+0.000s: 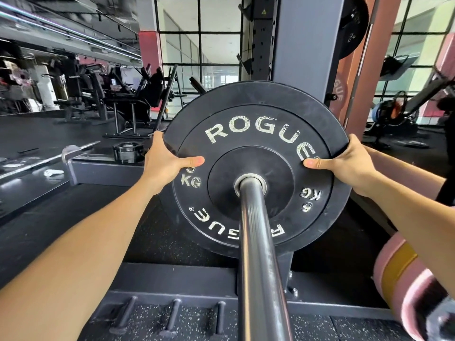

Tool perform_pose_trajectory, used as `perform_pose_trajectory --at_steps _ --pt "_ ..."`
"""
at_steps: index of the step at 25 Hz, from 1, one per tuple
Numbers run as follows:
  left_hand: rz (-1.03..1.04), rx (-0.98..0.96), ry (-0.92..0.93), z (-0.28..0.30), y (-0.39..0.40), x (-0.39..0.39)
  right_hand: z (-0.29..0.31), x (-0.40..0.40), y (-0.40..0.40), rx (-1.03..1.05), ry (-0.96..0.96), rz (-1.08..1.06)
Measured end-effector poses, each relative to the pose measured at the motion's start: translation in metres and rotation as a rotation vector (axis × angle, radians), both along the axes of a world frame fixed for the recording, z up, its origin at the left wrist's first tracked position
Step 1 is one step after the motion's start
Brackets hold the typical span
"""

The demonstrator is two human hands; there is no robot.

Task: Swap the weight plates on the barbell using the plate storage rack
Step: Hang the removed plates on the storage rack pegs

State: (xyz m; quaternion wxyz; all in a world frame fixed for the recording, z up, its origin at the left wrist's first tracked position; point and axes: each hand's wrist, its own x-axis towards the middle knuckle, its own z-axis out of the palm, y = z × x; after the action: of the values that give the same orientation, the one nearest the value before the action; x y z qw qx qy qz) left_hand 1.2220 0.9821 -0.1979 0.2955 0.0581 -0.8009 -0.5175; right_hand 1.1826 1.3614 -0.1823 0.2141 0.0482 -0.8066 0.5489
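Observation:
A black 5 kg bumper plate [253,143] lettered ROGUE sits on the steel barbell sleeve [256,242], which runs from the plate's hub toward me. My left hand [162,163] grips the plate's left rim, thumb on the face and fingers behind. My right hand [344,166] grips the right rim the same way. Another black plate [354,25] hangs high on the rack at the upper right.
A grey rack upright [307,45] stands right behind the plate. Short storage pegs [172,316] stick up from the base frame below. A pink and yellow plate [403,274] stands at the lower right. A second barbell [49,158] lies on the floor at left, gym machines beyond.

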Motion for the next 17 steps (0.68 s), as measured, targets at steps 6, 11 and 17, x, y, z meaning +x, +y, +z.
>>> perform_pose_trajectory --at_steps 6,11,17 --pt "0.024 -0.009 0.013 -0.003 -0.004 -0.022 0.001 -0.022 -0.001 0.001 -0.003 0.012" --pt "0.070 -0.070 -0.094 -0.001 -0.003 -0.017 0.001 -0.021 -0.003 0.061 -0.026 -0.034" --pt "0.045 -0.232 -0.147 0.036 0.008 0.013 0.026 0.008 -0.001 0.317 0.074 -0.053"
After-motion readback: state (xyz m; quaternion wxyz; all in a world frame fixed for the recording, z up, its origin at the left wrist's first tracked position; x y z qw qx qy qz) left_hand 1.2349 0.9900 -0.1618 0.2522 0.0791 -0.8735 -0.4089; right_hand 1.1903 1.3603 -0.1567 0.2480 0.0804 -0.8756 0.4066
